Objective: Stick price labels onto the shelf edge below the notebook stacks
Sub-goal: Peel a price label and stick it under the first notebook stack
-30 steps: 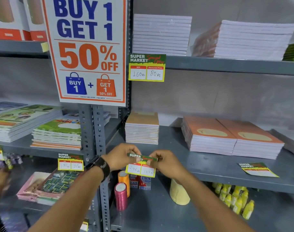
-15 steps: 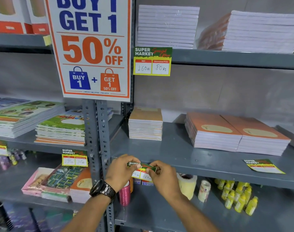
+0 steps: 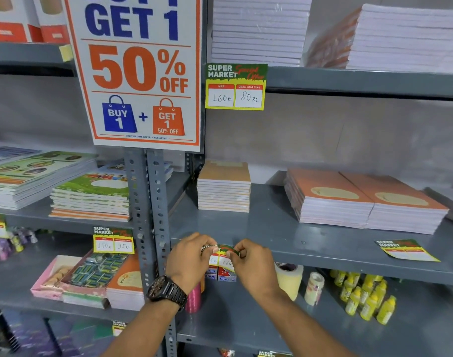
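Observation:
A green, red and yellow price label (image 3: 222, 256) is pinched at its top corners by my left hand (image 3: 189, 256) and my right hand (image 3: 253, 264). Its top strip is bent over the front edge of the grey middle shelf (image 3: 331, 258), below a small stack of tan notebooks (image 3: 224, 188). Two stacks of orange notebooks (image 3: 362, 199) lie further right on the same shelf. Another label (image 3: 407, 251) lies flat on the shelf top near the right. A stuck label (image 3: 235, 86) hangs from the upper shelf edge.
A big "50% OFF" poster (image 3: 140, 73) covers the perforated upright (image 3: 153, 202). On the left bay, green notebooks (image 3: 91, 194) sit above a labelled edge (image 3: 113, 240). The lower shelf holds tape rolls (image 3: 288, 279), a pink spool (image 3: 193, 297) and yellow bottles (image 3: 364, 297).
The view has moved closer to the shelves. Both hands lifted the label from in front of the lower shelf up to the middle shelf's front edge, where its top now folds over.

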`<state>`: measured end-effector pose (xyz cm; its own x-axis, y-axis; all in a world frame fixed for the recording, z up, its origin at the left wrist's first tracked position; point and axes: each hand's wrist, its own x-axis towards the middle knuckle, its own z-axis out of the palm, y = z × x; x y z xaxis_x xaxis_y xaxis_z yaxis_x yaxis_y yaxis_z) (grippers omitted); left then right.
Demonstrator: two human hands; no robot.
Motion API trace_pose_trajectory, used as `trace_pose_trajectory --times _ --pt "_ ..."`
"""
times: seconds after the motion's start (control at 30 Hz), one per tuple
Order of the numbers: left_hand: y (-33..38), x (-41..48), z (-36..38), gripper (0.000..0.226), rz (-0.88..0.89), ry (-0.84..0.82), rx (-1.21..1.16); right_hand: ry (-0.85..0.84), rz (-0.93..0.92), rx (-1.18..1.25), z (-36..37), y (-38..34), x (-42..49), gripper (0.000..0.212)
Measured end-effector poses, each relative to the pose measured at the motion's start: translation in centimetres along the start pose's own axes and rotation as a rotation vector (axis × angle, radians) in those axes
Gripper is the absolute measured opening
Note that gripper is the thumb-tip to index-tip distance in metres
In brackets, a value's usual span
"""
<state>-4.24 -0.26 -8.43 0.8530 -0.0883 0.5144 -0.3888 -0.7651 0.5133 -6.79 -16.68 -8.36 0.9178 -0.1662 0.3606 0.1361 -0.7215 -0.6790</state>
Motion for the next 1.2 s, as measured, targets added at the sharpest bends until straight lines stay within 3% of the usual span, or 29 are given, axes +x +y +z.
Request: trace_pose_trajectory --times 0.4,0.53,0.63,0.8,1.2 --pt "0.1 -0.4 0.2 0.005 0.125 0.073 0.212 -0.007 -0.036 -0.218 -0.3 0.6 1.0 0.025" --pt "0.7 -2.3 1.4 0.036 0.299 0.207 0.354 -0.004 -0.041 -0.227 -0.8 0.9 0.7 0.032" --pt "0.6 -4.9 4.3 0.058 0.444 0.103 0.412 0.017 -0.015 -0.163 -1.5 1.3 0.5 0.034" --pt "-1.1 -5.2 7.9 0.079 0.332 -0.065 0.524 0.090 0.004 -0.113 -3.8 2.2 -0.7 0.040" --pt "-0.1 -5.3 9.1 0.094 0.245 -0.073 0.555 0.175 0.114 -0.013 -7.5 6.6 -1.8 0.042"
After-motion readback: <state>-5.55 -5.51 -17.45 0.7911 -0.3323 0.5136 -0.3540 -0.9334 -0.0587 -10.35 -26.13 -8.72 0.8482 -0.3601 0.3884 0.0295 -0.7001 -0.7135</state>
